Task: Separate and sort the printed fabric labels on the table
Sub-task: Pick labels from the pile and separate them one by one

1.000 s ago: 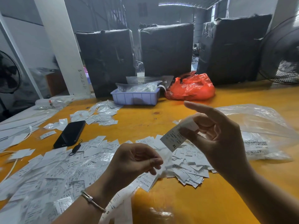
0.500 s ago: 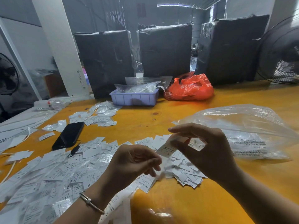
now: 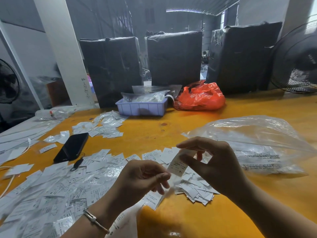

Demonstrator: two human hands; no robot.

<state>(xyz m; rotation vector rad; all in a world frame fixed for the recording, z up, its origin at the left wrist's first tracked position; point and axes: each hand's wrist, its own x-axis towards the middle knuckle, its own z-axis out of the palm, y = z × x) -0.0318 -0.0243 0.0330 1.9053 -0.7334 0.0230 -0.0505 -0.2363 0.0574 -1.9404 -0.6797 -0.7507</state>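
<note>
Pinching one printed label (image 3: 177, 166) between thumb and fingers, the right hand (image 3: 214, 166) lifts it above the bench (image 3: 188, 220); the left hand (image 3: 137, 181) grips a label strip (image 3: 123, 222).

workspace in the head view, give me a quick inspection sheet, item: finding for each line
surface: yellow table, glossy, bare near the front edge
job's things: loose labels spread at left; small pile under the hands; one label held up; strip trailing below the left hand
clutter: phone, clear bag, blue tray, red bag
grippers: left hand pinches the strip; right hand pinches the label
cables: white cable at the left edge
surroundings: black wrapped bales, fan, white pillar
</note>
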